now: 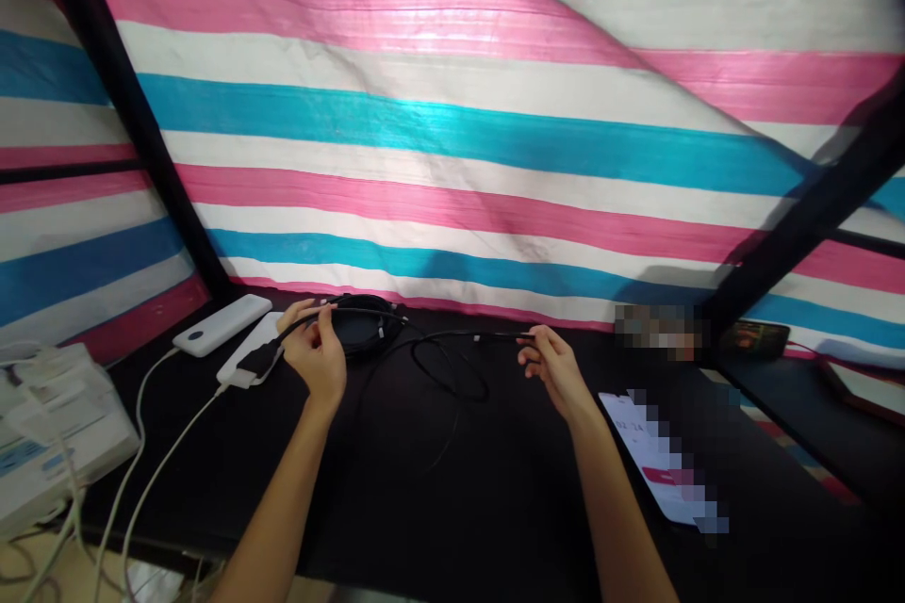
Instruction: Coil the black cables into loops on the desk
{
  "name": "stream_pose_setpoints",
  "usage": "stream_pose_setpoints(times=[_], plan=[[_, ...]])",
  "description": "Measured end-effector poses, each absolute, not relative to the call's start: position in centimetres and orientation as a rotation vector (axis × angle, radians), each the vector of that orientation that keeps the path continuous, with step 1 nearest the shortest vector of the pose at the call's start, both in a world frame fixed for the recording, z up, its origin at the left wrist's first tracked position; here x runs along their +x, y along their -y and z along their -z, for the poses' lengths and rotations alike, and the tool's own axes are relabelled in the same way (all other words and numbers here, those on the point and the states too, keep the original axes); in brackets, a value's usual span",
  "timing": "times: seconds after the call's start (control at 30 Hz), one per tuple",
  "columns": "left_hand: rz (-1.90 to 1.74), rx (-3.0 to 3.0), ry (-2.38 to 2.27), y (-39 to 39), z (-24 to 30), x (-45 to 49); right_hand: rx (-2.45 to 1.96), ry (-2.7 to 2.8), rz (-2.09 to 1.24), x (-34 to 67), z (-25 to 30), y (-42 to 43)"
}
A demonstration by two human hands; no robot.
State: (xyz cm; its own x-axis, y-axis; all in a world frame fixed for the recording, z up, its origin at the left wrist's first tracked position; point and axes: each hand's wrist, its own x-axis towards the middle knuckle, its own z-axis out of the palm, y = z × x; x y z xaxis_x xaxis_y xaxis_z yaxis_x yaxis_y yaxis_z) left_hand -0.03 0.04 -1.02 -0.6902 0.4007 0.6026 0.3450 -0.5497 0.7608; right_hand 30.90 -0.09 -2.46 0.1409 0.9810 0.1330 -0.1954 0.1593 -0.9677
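Observation:
A black cable (452, 334) runs in the air between my two hands. My left hand (318, 358) is closed on it, and the cable's wide black plug (260, 360) sticks out to the left of that hand. My right hand (548, 360) pinches the cable further along, thumb against fingers. Between the hands, a loose loop (452, 386) of black cable hangs over or lies on the dark desk; I cannot tell which. Behind my left hand lies a coiled black cable (364, 339) with small white ties.
Two white power banks (222, 324) with white cords lie left of my left hand. A white box (63, 443) stands at the far left. A lit phone (661, 457) lies right of my right arm on the black desk (452, 509). Striped sheeting (452, 132) hangs behind, between dark posts.

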Motion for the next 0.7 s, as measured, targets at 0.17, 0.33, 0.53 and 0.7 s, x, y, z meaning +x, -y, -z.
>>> stream_pose_setpoints(times=[0.17, 0.33, 0.53, 0.7], plan=[[-2.382, 1.295, -1.383, -0.4, 1.6, 0.9, -1.076, 1.112, -1.192, 30.0, 2.5, 0.2], [-2.198, 1.362, -1.326, -0.1, 1.9, 1.8, -1.028, 1.204, -1.241, 29.1, 2.0, 0.6], [-2.054, 1.366, -1.345, 0.8, 1.6, 2.5, -1.021, 1.081, -1.135, 29.6, 1.9, 0.3], [-2.137, 1.309, -1.433, 0.4, 1.5, 1.7, -0.925, 0.882, -1.080, 31.7, 2.3, -0.3]])
